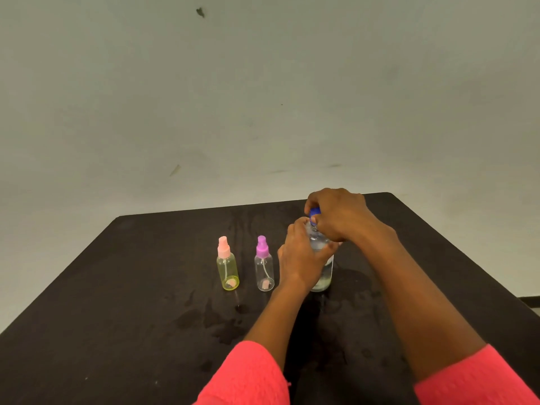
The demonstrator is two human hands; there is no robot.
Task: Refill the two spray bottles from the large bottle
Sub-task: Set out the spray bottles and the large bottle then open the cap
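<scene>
The large clear bottle (pixel 323 276) stands upright on the dark table (pixel 117 302), right of centre. My left hand (pixel 302 255) is wrapped around its body. My right hand (pixel 336 214) grips its blue cap (pixel 315 212) from above; most of the cap is hidden by the fingers. To the left stand two small spray bottles, both upright with their spray heads on: a yellow-tinted one with a pink head (pixel 227 266) and a clear one with a purple head (pixel 264 266). The clear spray bottle is just left of my left hand, not touching it.
Wet patches (pixel 216 320) mark the tabletop in front of the spray bottles and around the large bottle. A pale wall (pixel 263 97) rises just behind the table's far edge. The table's right edge (pixel 467 258) runs diagonally past my right arm.
</scene>
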